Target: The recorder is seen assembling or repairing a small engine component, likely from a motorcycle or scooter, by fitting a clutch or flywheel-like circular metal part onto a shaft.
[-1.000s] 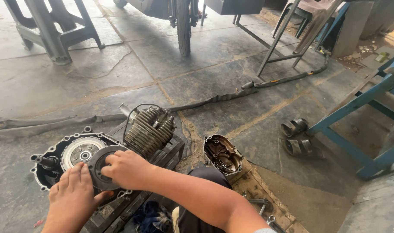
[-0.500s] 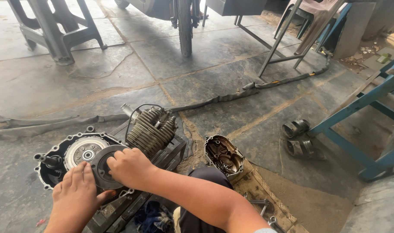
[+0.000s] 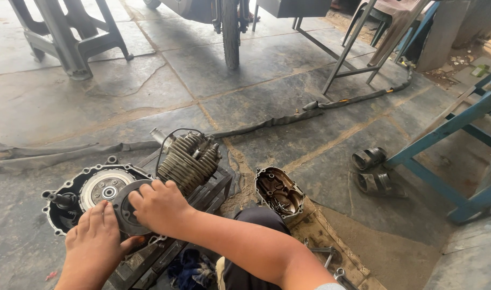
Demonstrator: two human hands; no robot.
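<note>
A dark, round clutch disc (image 3: 128, 212) is held flat against the open side of a motorcycle engine (image 3: 148, 188), just beside the pale clutch hub (image 3: 103, 186) seated in the black crankcase. The disc is gripped at its right edge by the right hand (image 3: 160, 207) and at its lower left edge by the left hand (image 3: 95, 244). The engine is laid on its side on the floor, its finned cylinder (image 3: 190, 161) pointed away.
</note>
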